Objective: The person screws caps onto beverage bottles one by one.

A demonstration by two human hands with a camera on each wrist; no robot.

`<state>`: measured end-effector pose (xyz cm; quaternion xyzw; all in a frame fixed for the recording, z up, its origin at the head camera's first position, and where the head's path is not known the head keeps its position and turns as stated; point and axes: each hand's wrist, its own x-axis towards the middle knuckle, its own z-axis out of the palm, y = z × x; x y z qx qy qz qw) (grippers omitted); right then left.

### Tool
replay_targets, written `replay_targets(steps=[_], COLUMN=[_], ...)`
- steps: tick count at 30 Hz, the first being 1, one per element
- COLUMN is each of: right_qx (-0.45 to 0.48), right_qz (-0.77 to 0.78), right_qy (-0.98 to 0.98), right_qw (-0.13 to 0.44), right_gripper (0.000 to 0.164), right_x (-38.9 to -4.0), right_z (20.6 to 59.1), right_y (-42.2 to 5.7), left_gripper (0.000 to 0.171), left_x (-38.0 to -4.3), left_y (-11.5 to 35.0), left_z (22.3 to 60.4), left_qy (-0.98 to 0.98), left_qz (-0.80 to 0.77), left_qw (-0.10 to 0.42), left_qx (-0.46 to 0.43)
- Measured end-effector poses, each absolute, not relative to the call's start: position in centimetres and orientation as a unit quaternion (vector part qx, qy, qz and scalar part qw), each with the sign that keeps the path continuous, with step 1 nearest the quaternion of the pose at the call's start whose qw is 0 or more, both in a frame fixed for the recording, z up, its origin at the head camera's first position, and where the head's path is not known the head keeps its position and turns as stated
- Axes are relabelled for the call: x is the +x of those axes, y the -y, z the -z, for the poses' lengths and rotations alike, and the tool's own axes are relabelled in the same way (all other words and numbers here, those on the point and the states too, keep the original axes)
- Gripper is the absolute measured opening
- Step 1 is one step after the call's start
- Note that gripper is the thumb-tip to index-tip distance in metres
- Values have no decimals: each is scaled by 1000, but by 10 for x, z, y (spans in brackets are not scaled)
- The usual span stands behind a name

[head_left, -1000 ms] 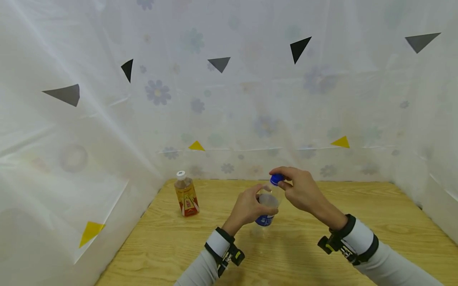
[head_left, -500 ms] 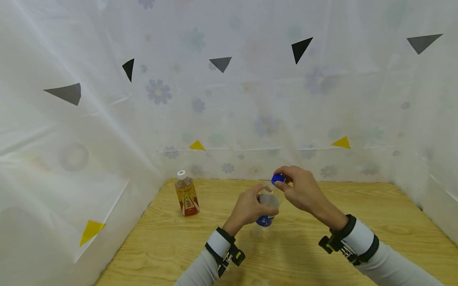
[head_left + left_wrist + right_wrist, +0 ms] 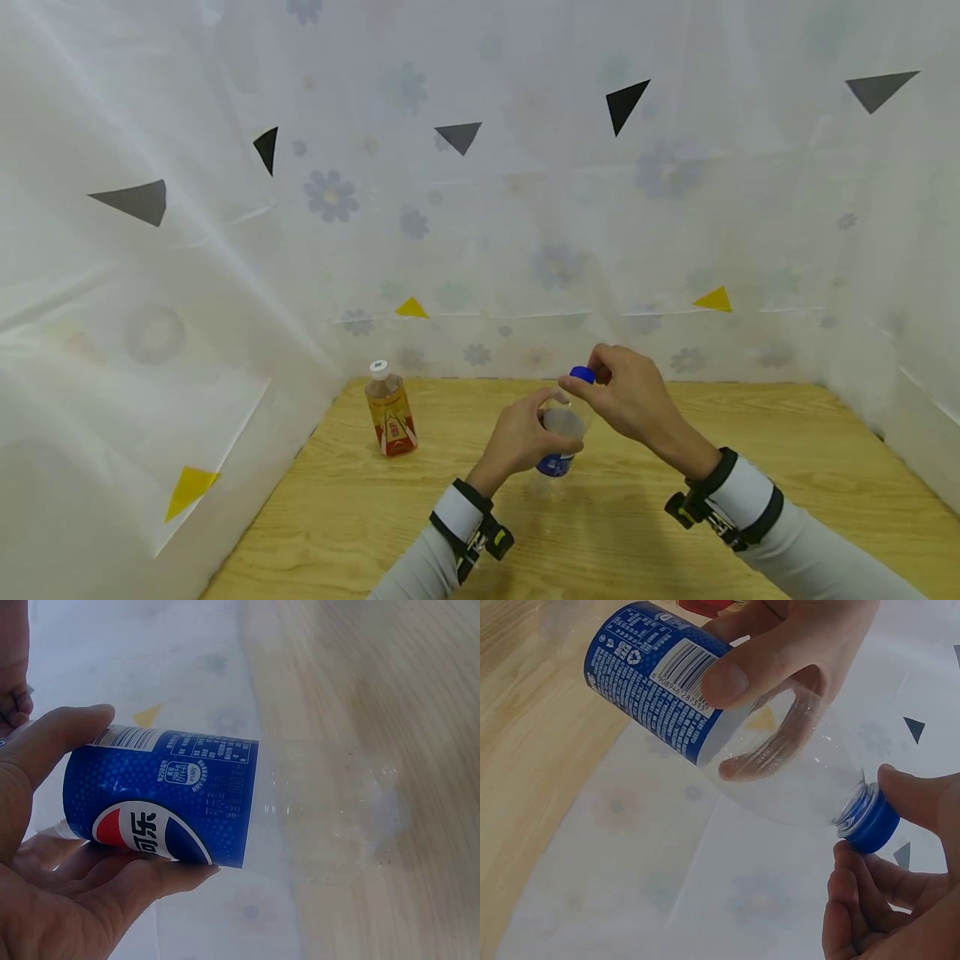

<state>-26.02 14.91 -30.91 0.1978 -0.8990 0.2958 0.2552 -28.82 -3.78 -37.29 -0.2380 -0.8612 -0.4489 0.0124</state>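
A clear plastic cola bottle with a blue label (image 3: pixel 217 787) is tilted over the wooden table, its blue cap (image 3: pixel 877 825) at the upper end. My left hand (image 3: pixel 513 437) wraps round the bottle's body, thumb on one side and fingers on the other. Between the thumb and fingers of my right hand (image 3: pixel 630 400) the cap is pinched. It sits at the threaded neck (image 3: pixel 855 806), part of the thread showing below it. No drink shows inside the bottle.
On the left of the wooden table (image 3: pixel 337 533) stands a white-capped bottle (image 3: pixel 392 417) of amber drink with a yellow and red label. A whitish floral sheet (image 3: pixel 525 208) with triangle stickers rises behind the table and along both sides.
My right thumb has slid to the left across the front of the cap, and the fingers have shifted round it. The left hand and bottle have hardly moved.
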Motion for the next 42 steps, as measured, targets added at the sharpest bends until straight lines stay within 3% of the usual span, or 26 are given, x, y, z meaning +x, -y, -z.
replay_targets(steps=[10, 15, 20, 24, 31, 42], right_qx=[195, 187, 187, 203, 256, 256], right_qz=[-297, -296, -285, -285, -294, -306], right_qy=[897, 908, 922, 919, 899, 899], right_qw=[262, 232, 181, 181, 200, 183], right_gripper=[32, 35, 60, 73, 50, 47], right_x=[-261, -261, -260, -260, -255, -249], right_z=[312, 311, 311, 313, 309, 303], right_y=[-151, -150, -149, -149, -150, -146], left_gripper=[52, 55, 65, 66, 57, 52], left_x=[-288, -288, -290, -291, -292, -289], left_y=[36, 37, 39, 41, 41, 40], left_z=[372, 373, 375, 378, 376, 375], left_qy=[863, 863, 860, 855, 857, 861], left_qz=[447, 447, 458, 468, 461, 453], left_qw=[12, 12, 2, -6, 1, 4], left_qx=[-236, -235, -225, -223, -229, -232])
